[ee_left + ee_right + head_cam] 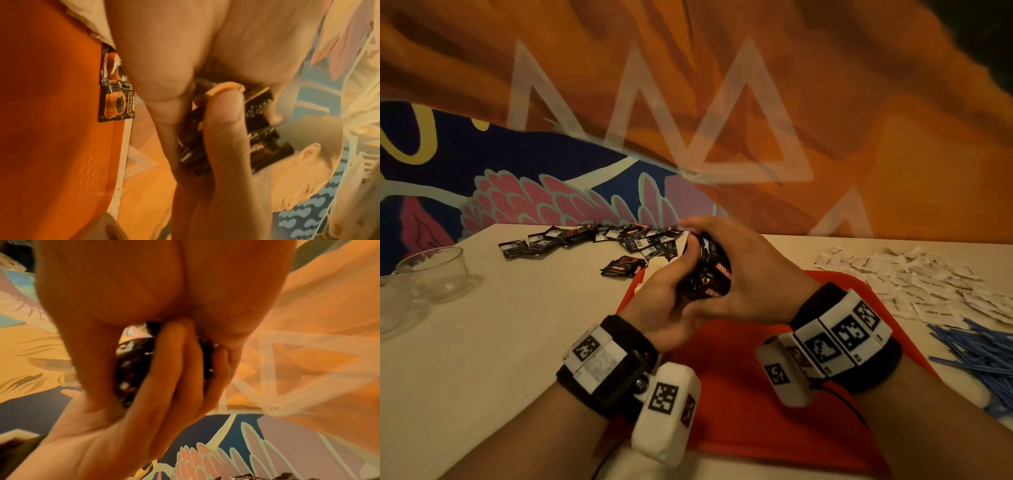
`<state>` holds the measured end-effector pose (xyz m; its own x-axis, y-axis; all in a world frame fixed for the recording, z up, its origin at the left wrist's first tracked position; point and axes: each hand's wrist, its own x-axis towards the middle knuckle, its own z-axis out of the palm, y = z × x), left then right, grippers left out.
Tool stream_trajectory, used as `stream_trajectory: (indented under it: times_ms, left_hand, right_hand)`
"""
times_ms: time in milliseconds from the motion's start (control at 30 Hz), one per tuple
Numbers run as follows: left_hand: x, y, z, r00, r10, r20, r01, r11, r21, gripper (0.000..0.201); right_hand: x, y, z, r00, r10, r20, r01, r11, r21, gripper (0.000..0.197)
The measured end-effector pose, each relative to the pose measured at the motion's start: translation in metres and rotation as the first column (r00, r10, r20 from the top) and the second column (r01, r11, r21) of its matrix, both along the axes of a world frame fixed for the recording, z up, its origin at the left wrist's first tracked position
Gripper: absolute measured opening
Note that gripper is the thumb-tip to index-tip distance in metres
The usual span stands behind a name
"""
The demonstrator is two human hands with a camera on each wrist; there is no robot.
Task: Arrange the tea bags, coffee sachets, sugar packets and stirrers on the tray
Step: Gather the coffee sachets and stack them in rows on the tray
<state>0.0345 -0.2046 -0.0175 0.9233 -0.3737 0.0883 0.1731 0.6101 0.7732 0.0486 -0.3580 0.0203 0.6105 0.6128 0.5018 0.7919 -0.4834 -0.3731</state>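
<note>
Both hands hold one thick bundle of black coffee sachets [710, 274] just above the far left part of the red tray [756, 394]. My left hand [671, 284] grips the bundle from the left and my right hand [743, 270] wraps over it from the right. The left wrist view shows the bundle [259, 129] squeezed between both hands, with two more sachets [115, 104] lying at the tray's edge [51, 113]. In the right wrist view the bundle [133, 369] is mostly hidden by fingers. Loose coffee sachets [592, 240] lie behind, sugar packets [928, 281] and blue stirrers [983, 356] to the right.
Two glass bowls [431, 274] stand at the table's left edge. Something pale [657, 265] lies under my hands at the tray's far left corner; I cannot tell what it is. A painted wall rises right behind the white table [500, 342].
</note>
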Motion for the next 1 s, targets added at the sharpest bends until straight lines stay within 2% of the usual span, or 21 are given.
stream_trajectory:
  times_ms: [100, 200, 267, 433, 533, 667, 800, 900, 1000]
  left_hand:
    - [0.002, 0.003, 0.001, 0.999, -0.018, 0.043, 0.020, 0.998, -0.061, 0.050]
    - [0.003, 0.004, -0.002, 0.994, -0.082, 0.073, 0.083, 0.996, -0.015, 0.066]
    - [0.002, 0.004, -0.003, 0.988, -0.133, 0.081, 0.133, 0.991, 0.005, 0.067]
    - [0.003, 0.005, -0.001, 0.992, -0.085, 0.098, 0.090, 0.995, -0.050, 0.065]
    - [0.002, 0.007, 0.001, 0.985, -0.115, 0.127, 0.119, 0.993, -0.025, 0.061]
    - [0.000, 0.012, 0.008, 0.982, -0.132, 0.136, 0.143, 0.987, -0.078, 0.063]
    - [-0.003, 0.008, 0.008, 0.979, -0.077, 0.186, 0.087, 0.995, -0.046, 0.074]
    - [-0.001, 0.007, 0.007, 0.978, 0.024, 0.207, -0.041, 0.996, 0.078, 0.074]
    - [0.001, 0.003, 0.010, 0.960, 0.166, 0.225, -0.210, 0.959, 0.188, 0.069]
  right_hand:
    - [-0.002, 0.001, 0.002, 0.999, 0.013, 0.053, -0.016, 0.998, 0.058, 0.076]
    - [-0.001, 0.000, 0.004, 0.997, -0.024, 0.079, 0.018, 0.997, 0.071, 0.058]
    - [-0.002, 0.001, 0.003, 0.992, -0.026, 0.122, 0.013, 0.994, 0.105, 0.051]
    - [-0.004, 0.000, 0.006, 0.993, -0.057, 0.105, 0.047, 0.994, 0.099, 0.059]
    - [-0.004, -0.001, 0.006, 0.992, -0.031, 0.125, 0.014, 0.991, 0.137, 0.060]
    - [-0.005, -0.003, 0.007, 0.991, 0.008, 0.136, -0.036, 0.977, 0.210, 0.071]
    - [-0.002, -0.005, 0.006, 0.994, 0.000, 0.107, -0.026, 0.969, 0.245, 0.082]
    - [0.000, -0.007, 0.007, 0.994, -0.006, 0.108, -0.020, 0.972, 0.233, 0.083]
    - [-0.001, -0.007, 0.007, 0.992, 0.017, 0.124, -0.043, 0.978, 0.203, 0.083]
